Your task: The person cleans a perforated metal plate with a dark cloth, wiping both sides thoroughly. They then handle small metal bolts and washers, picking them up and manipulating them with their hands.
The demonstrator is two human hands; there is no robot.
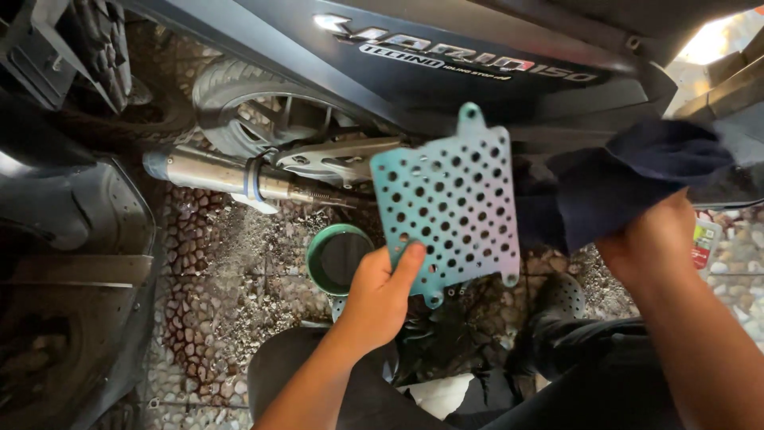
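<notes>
The left hand (380, 293) has its grip clamped on the lower edge of a perforated teal plate (447, 205) at frame centre; the right hand (656, 243) clutches a dark cloth (629, 179) at right, beside the scooter (446, 60).

Pebble-pattern tiled floor (207, 263), gritty dirt patch (239, 239), daylight upper right.

The perforated plate (446, 211) looks like thin metal with a matt, pale teal finish. The dark cloth (629, 179) is soft and dull. The exhaust pipe (215, 173) is shiny bare metal, the scooter panel (446, 72) glossy dark plastic, the floor (223, 271) rough pebble.
</notes>
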